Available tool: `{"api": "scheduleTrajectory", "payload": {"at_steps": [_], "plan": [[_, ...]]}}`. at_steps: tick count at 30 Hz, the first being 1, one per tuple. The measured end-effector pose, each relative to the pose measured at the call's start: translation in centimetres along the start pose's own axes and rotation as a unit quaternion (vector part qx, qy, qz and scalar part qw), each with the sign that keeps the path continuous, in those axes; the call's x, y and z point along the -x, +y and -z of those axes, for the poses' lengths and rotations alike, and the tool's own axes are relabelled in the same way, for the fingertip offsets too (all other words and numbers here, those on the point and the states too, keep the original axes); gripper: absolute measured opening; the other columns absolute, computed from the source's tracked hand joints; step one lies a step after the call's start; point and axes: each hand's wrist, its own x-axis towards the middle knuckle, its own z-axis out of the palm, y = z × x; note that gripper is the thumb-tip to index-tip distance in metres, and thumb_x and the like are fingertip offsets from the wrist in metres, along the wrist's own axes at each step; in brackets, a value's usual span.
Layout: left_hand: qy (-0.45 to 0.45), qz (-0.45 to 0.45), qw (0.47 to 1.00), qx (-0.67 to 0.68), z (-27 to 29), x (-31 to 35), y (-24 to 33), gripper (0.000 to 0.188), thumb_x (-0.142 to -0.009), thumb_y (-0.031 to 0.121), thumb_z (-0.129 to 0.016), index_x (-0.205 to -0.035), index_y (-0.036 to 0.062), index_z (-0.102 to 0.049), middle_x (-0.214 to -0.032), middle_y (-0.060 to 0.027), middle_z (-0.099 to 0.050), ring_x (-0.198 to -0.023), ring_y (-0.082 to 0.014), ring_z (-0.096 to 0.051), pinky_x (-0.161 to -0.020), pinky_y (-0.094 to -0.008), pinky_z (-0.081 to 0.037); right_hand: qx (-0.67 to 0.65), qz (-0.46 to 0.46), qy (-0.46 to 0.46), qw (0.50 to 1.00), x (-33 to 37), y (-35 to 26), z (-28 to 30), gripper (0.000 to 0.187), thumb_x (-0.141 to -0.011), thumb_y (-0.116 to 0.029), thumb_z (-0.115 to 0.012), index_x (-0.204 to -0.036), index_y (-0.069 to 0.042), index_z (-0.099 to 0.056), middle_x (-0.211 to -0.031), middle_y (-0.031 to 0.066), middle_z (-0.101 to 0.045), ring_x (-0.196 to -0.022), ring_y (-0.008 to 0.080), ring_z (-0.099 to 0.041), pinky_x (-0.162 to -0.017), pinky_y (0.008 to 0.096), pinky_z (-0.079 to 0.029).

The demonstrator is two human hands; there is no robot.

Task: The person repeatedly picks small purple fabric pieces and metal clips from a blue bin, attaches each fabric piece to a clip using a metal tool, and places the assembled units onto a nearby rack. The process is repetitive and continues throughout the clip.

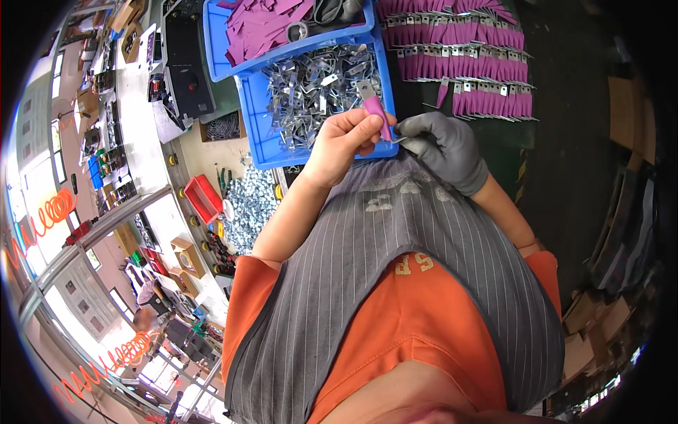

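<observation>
My bare left hand [337, 147] pinches a flat metal bracket [365, 90] wrapped in a purple sleeve [378, 115]. The bracket's holed end sticks out above the sleeve, over the lower blue bin. From the other side, my right hand [448, 150], in a grey glove, closes thumb and forefinger at the bracket's thin bent end. Under and beyond my hands is the lower blue bin [256, 145], full of loose bare metal brackets [311, 92]. Past it, the upper blue bin [214, 53] holds flat purple sleeves [258, 32] and a dark grey glove [335, 14].
Several rows of sleeved brackets [459, 65] lie on the dark green surface at the far right. Left of my arm are a heap of small metal parts [251, 201], a red tray [203, 199] and pliers. A person [145, 319] is in the left background.
</observation>
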Motion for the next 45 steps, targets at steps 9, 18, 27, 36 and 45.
{"api": "scheduleTrajectory", "payload": {"at_steps": [9,18,27,36,45], "plan": [[0.058,0.006,0.996,-0.068,1.3,-1.3,-1.5,0.024,-0.094,0.016,-0.058,-0.109,-0.0014,-0.064,-0.084,0.0007,-0.061,-0.065,-0.0055,-0.048,-0.058,-0.0203,-0.040,0.071,-0.052,0.049,0.995,0.5,4.0,-0.3,0.014,-0.081,-0.006,-0.067,-0.094,-0.005,-0.061,-0.088,0.0076,-0.065,-0.082,0.0207,-0.065,-0.073,0.0298,-0.051],[0.228,-0.026,0.656,-0.719,14.5,0.3,-3.6,0.016,-0.077,0.017,-0.067,-0.092,0.0163,-0.072,-0.094,-0.0095,-0.066,-0.089,-0.0308,-0.062,-0.079,-0.0411,-0.050,0.555,-0.205,0.078,0.802,5.5,13.7,2.0,0.022,-0.069,-0.023,-0.069,-0.090,-0.020,-0.062,-0.106,0.0046,-0.055,-0.109,0.0300,-0.046,-0.089,0.0452,-0.039],[0.041,0.039,0.627,-0.777,11.3,-6.4,-6.7,0.024,-0.079,0.034,-0.065,-0.093,0.0167,-0.072,-0.095,-0.0098,-0.067,-0.087,-0.0307,-0.065,-0.075,-0.0425,-0.052,0.396,-0.005,0.100,0.913,0.2,10.4,-0.2,0.020,-0.067,-0.012,-0.063,-0.087,-0.014,-0.060,-0.096,0.0054,-0.058,-0.097,0.0273,-0.053,-0.087,0.0414,-0.041],[0.164,-0.021,0.727,-0.666,11.0,-3.0,-1.4,0.027,-0.080,0.034,-0.069,-0.091,0.0095,-0.072,-0.088,-0.0119,-0.070,-0.081,-0.0291,-0.067,-0.072,-0.0377,-0.051,0.191,0.022,0.040,0.981,-0.3,7.2,-2.7,0.016,-0.075,-0.007,-0.062,-0.091,-0.005,-0.059,-0.091,0.0113,-0.061,-0.089,0.0298,-0.059,-0.081,0.0398,-0.047],[0.222,0.048,0.941,-0.251,10.6,-0.7,-3.7,0.019,-0.092,0.020,-0.063,-0.092,0.0030,-0.069,-0.068,0.0098,-0.053,-0.060,0.0002,-0.040,-0.053,-0.0185,-0.029,0.499,-0.182,0.024,0.847,4.4,12.7,2.8,0.035,-0.072,-0.030,-0.069,-0.104,-0.019,-0.061,-0.107,0.0047,-0.056,-0.105,0.0289,-0.050,-0.084,0.0445,-0.042]]}}
